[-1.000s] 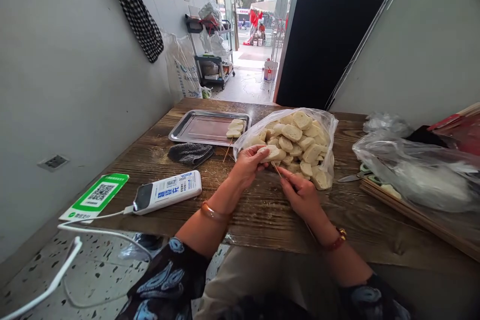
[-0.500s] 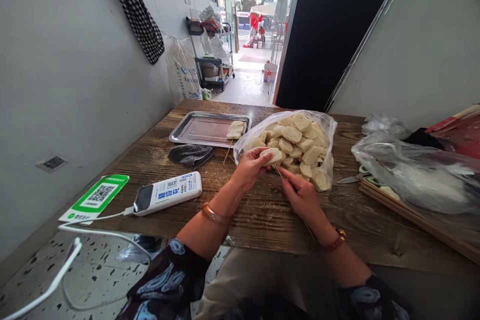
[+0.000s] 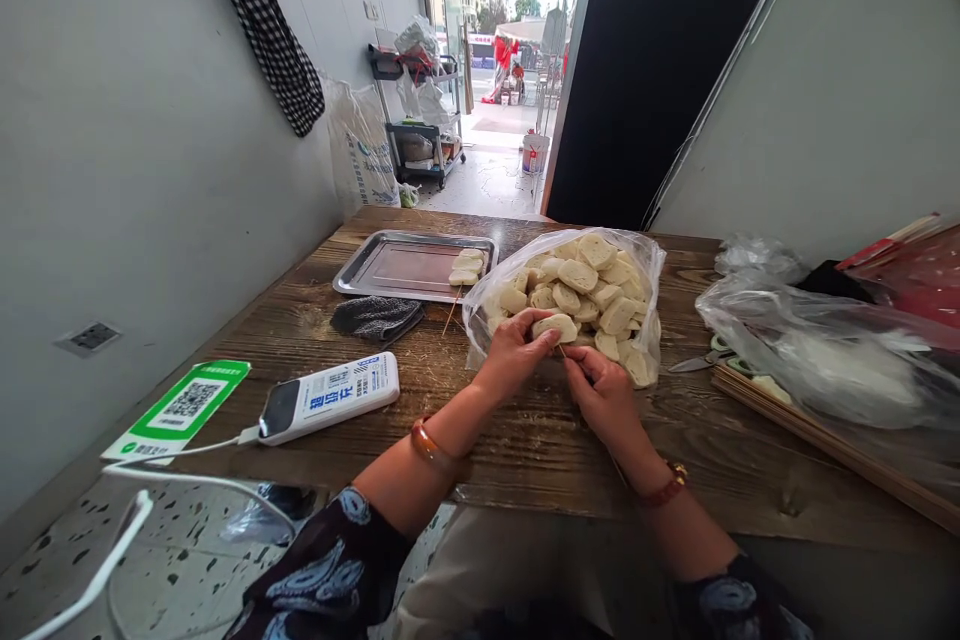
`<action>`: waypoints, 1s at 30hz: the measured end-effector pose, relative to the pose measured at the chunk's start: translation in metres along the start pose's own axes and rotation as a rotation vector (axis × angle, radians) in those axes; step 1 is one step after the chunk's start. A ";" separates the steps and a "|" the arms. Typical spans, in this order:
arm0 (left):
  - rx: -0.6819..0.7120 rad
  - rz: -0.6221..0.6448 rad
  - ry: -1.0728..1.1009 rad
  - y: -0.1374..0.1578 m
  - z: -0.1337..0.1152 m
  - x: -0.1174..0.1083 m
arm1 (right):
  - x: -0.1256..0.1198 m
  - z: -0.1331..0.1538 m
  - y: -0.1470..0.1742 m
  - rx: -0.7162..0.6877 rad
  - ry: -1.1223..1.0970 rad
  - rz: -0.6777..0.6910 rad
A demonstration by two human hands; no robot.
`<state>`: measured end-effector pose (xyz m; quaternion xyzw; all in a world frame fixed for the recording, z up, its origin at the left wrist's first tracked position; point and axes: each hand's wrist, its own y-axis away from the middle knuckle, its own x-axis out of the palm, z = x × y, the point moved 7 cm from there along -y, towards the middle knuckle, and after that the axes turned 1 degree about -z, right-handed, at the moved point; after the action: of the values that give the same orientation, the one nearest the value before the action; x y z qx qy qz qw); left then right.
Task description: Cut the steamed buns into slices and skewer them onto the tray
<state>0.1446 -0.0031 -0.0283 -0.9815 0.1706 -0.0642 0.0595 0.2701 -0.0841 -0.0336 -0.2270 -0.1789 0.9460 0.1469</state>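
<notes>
Between the thumb and fingers of my left hand [image 3: 519, 348] is a pale, oval slice of bread-like food [image 3: 556, 327]. My right hand [image 3: 602, 387] pinches a thin wooden skewer [image 3: 562, 351], whose upper end meets the slice's lower edge; how deep it goes in, I cannot tell. Just behind both hands, an open clear plastic bag [image 3: 651, 270] holds a heap of similar slices [image 3: 596, 250]. On the metal tray [image 3: 375, 285] to the left lie a few skewered slices [image 3: 466, 266], their sticks jutting over the near rim.
A dark cloth [image 3: 377, 318], a white power bank [image 3: 330, 398] with a cable and a green QR card [image 3: 180, 408] occupy the table's left side. Scissors [image 3: 697, 361], a bundle of wooden sticks [image 3: 817, 435] and plastic bags [image 3: 840, 360] lie at right.
The slice and both hands have shifted slightly right, and the skewer now shows a shorter length between slice and right hand. The whole view has also shifted a little.
</notes>
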 end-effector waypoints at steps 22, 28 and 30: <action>-0.106 0.063 0.448 0.008 -0.013 0.002 | 0.000 0.006 0.007 0.096 -0.039 0.103; -0.086 0.066 0.571 0.006 -0.021 -0.002 | -0.005 0.013 0.008 -0.013 0.063 0.045; -0.087 0.084 0.578 0.007 -0.021 0.001 | -0.009 0.016 0.008 -0.081 0.124 -0.016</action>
<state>0.1407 -0.0118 -0.0087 -0.9162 0.2233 -0.3313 -0.0309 0.2687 -0.0991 -0.0204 -0.2892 -0.2094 0.9209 0.1561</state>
